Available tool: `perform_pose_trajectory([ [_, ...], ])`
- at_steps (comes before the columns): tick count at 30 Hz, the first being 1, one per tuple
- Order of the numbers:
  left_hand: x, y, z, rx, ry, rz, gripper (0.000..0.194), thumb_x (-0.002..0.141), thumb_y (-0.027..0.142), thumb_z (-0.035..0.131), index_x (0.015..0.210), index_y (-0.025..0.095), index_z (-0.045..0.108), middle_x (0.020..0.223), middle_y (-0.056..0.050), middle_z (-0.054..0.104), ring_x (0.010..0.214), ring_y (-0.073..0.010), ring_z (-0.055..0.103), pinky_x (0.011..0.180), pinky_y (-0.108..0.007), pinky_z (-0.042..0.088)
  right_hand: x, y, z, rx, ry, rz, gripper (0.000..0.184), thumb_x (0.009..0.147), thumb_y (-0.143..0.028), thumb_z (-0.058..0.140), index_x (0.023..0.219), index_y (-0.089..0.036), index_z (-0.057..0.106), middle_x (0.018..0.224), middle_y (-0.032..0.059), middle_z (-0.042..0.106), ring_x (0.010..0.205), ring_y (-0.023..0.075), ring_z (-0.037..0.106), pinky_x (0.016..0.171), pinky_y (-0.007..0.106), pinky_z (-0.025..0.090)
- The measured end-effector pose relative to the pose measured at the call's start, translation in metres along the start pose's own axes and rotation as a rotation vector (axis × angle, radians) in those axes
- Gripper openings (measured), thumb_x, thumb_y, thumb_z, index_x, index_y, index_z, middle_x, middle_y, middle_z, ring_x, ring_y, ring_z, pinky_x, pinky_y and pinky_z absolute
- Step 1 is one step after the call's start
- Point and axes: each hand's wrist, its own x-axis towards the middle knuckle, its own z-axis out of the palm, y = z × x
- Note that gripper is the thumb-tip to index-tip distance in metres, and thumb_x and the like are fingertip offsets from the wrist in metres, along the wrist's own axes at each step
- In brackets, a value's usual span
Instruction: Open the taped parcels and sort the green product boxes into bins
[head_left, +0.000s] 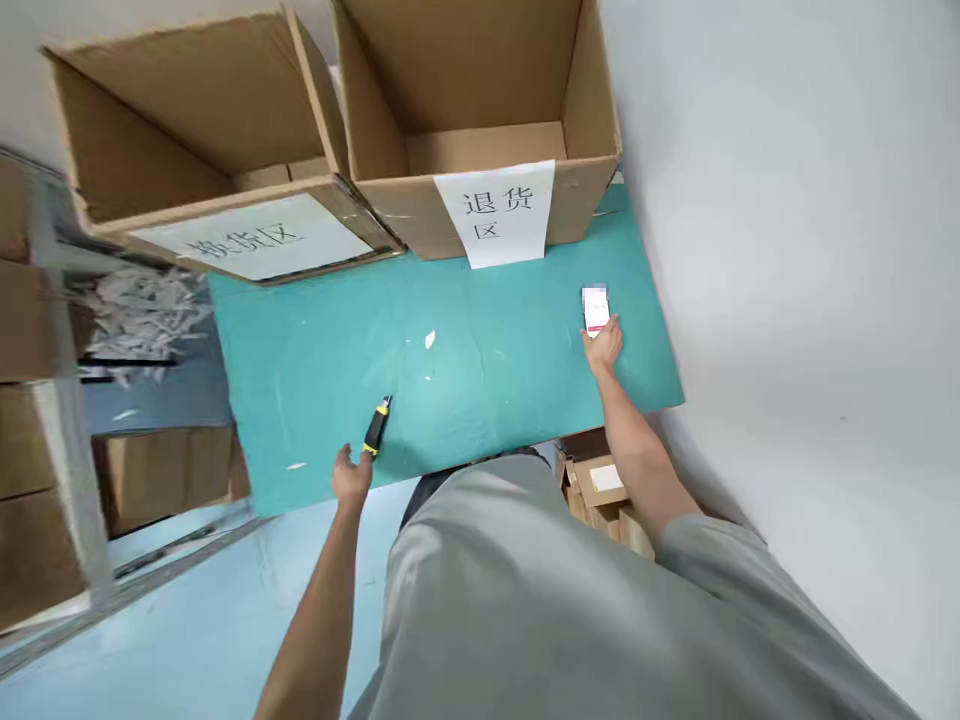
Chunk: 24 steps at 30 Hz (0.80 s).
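Note:
On the left, a black and yellow utility knife [377,429] lies at a slant near the front edge of the teal table [337,330]. My left hand [352,476] is at its lower end, fingers apart, and one fingertip seems to touch the yellow end. Almost the whole length of the knife shows beyond that hand. Toward the table's right side, my right hand [603,347] has thumb and fingers around the lower end of a smartphone [595,306]. The phone's screen is lit, mostly white with a red strip near the bottom.
Two open cardboard boxes, a left box [112,222] and a right box [405,205], stand along the back with white paper labels. A white wall [787,250] borders the right. Shredded white paper [146,312] and stacked cartons [34,440] are at left.

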Motion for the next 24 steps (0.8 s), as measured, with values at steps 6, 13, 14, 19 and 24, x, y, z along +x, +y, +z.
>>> perform_pose_trajectory([
  [6,0.025,0.008,0.008,0.039,0.01,0.18,0.071,0.097,0.038,0.066,0.157,0.002,0.056,0.146,-0.029,0.066,0.146,-0.0417,0.059,0.124,-0.05,0.047,-0.102,-0.016,0.004,0.11,0.052,-0.124,0.07,0.111,-0.048,0.059,0.164,-0.003,0.05,0.159,0.0332,0.061,0.149,0.0393,0.057,0.126,0.054,0.046],
  [13,0.036,0.019,-0.008,-0.129,-0.127,0.285,0.052,0.096,0.031,0.07,0.144,0.011,0.068,0.152,-0.026,0.061,0.148,-0.042,0.053,0.124,-0.051,0.044,-0.271,-0.079,0.042,0.354,-0.251,-0.191,0.047,0.107,-0.042,0.063,0.139,-0.009,0.073,0.147,0.0279,0.073,0.142,0.0368,0.066,0.128,0.054,0.047],
  [14,0.037,0.02,-0.012,-0.232,-0.192,0.277,0.047,0.094,0.029,0.073,0.138,0.012,0.071,0.151,-0.026,0.062,0.149,-0.0425,0.052,0.125,-0.051,0.042,-0.289,-0.092,0.05,0.417,-0.326,-0.186,0.042,0.106,-0.04,0.064,0.134,-0.012,0.076,0.145,0.0265,0.075,0.139,0.0358,0.069,0.127,0.053,0.048],
  [19,0.045,0.016,-0.021,-0.717,-0.586,0.195,0.039,0.084,0.043,0.092,0.107,0.017,0.075,0.112,-0.014,0.078,0.127,-0.0341,0.068,0.111,-0.045,0.056,-0.352,-0.167,0.092,0.569,-0.651,-0.209,0.025,0.106,-0.042,0.069,0.113,-0.021,0.081,0.113,0.0125,0.087,0.105,0.0259,0.084,0.104,0.042,0.066],
  [24,0.042,0.0,-0.016,-1.007,-0.85,0.274,0.049,0.085,0.056,0.093,0.108,0.015,0.076,0.113,-0.013,0.081,0.108,-0.0236,0.076,0.106,-0.043,0.061,-0.391,-0.223,0.129,0.703,-0.775,-0.198,0.038,0.1,-0.049,0.078,0.126,-0.02,0.077,0.112,0.0092,0.088,0.097,0.0227,0.086,0.088,0.035,0.069],
])
